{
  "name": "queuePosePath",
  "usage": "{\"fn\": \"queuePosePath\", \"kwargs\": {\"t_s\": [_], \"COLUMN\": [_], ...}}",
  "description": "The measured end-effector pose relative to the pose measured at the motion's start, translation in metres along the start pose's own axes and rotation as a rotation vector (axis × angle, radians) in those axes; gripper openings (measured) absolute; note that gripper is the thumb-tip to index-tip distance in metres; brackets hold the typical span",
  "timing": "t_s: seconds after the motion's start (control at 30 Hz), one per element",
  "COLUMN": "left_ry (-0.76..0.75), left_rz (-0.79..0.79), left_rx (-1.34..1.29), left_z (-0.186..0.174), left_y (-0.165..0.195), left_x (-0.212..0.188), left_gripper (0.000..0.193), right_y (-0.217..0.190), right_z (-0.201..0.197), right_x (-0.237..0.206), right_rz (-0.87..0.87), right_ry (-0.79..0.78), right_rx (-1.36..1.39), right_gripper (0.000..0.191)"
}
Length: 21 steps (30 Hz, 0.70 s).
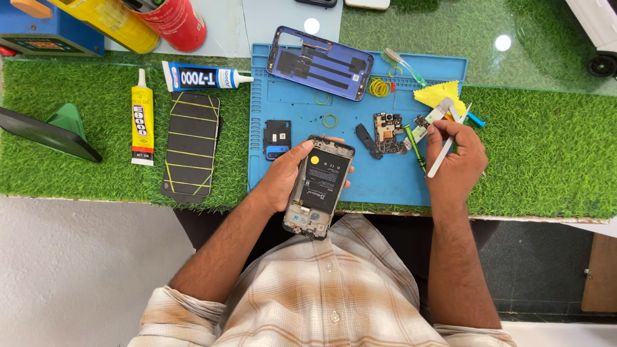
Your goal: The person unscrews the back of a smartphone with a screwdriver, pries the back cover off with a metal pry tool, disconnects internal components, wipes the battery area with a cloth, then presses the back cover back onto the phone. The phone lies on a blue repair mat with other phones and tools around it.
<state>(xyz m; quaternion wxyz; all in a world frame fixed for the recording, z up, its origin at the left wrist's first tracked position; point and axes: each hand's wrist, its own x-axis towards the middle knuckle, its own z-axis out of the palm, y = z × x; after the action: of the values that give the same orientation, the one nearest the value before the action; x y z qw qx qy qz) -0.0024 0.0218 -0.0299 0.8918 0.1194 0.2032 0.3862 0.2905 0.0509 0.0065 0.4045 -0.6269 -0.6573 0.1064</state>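
Here the left hand (283, 177) holds an opened phone (319, 186), back cover off and black battery showing, its grip wrapped round the left edge with the thumb across the top corner. The phone hangs at the near edge of the blue mat (360, 186), partly over the lap. The right hand (455, 157) pinches white tweezers (443, 154), grip closed narrow on them, tips pointing up toward a small part (423, 122) on the mat just beside the yellow cloth (440, 93). Whether the tips already pinch that part I cannot tell.

By the look of it, the step in hand is picking a small component off the mat, with the open phone held ready. The next move would call for a steady, light pinch on the part and a level phone.

Close by lie a circuit board (387, 132), a green-handled tool (414, 146), a black bracket (277, 138), yellow rubber bands (379, 87) and the blue back cover (320, 62). Well off to the left on the green turf (96, 128) sit a banded screen (191, 144) and two glue tubes (142, 119)
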Motion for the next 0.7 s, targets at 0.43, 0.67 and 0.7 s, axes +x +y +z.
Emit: {"fn": "queuePosePath", "kwargs": {"t_s": [0.43,0.67,0.7], "left_ry": [0.0,-0.054,-0.06], "left_rz": [0.006,0.021,0.024], "left_rx": [0.013,0.123,0.146], "left_z": [0.005,0.011,0.012], "left_y": [0.002,0.002,0.001], "left_x": [-0.001,-0.003,-0.004], "left_gripper": [0.061,0.064,0.065], "right_y": [-0.028,-0.08,-0.083], "right_z": [-0.005,0.007,0.011], "right_x": [0.002,-0.045,-0.048], "right_rz": [-0.186,-0.069,-0.021], "right_ry": [0.101,-0.306,-0.34], "right_rx": [-0.004,0.296,0.297], "right_gripper": [0.019,0.033,0.034]}}
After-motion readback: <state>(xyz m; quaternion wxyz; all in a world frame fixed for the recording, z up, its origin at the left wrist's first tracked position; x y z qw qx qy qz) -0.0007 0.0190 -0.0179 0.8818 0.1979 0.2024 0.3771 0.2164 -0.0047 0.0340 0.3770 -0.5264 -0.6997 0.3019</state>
